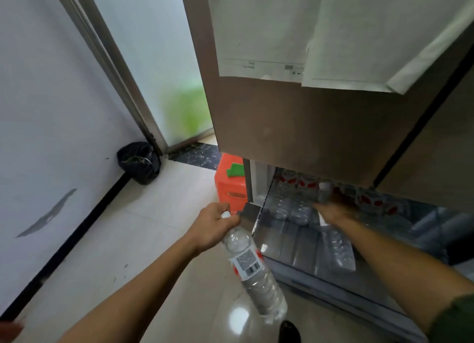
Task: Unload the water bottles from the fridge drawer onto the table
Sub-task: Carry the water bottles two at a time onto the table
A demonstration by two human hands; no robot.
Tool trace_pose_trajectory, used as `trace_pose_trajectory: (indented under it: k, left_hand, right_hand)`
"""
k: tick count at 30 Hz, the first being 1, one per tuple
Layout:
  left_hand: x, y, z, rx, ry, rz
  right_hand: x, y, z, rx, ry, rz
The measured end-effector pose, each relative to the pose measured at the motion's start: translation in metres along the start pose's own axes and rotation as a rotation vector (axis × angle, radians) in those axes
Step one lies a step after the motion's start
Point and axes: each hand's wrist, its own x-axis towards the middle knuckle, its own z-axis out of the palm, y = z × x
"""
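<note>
- The left hand (216,223) is clamped round the neck of a water bottle (252,268). Its fingers curl just under the white cap (226,214), out over the floor (154,240) beside the front left corner of the fridge drawer (295,260).
- The right hand (333,210) is deep inside that drawer, right at the foot of a white-capped bottle (323,192). (It is badly blurred, so I cannot tell how far its fingers are open, or whether it grips or only touches the bottle.)
- Behind that hand, stacked bottles (304,182) with red labels line the back of the drawer, and clear bottles (338,250) lie lower down beside the forearm.
- The brown fridge door (282,116) hangs over the back of the drawer and hides the tops of that back row. Paper sheets (261,29) are stuck to it.
- Left of the fridge sits an orange crate (230,188) with something green on top. A black bin bag (139,161) rests against the wall.
- The held water bottle slants on its long axis, with the cap up and away toward the drawer corner and the base down toward the person. Its barcode label faces the camera.
- The white-capped bottle stands roughly upright, cap on top.
</note>
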Motion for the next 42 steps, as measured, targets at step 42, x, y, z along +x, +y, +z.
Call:
trace_pose_trajectory:
  k: [42]
  left_hand:
    - [-0.339, -0.275, -0.240, 0.394, 0.737, -0.265]
  right_hand:
    - [-0.395, -0.360, 0.120, -0.069, 0.116, -1.167]
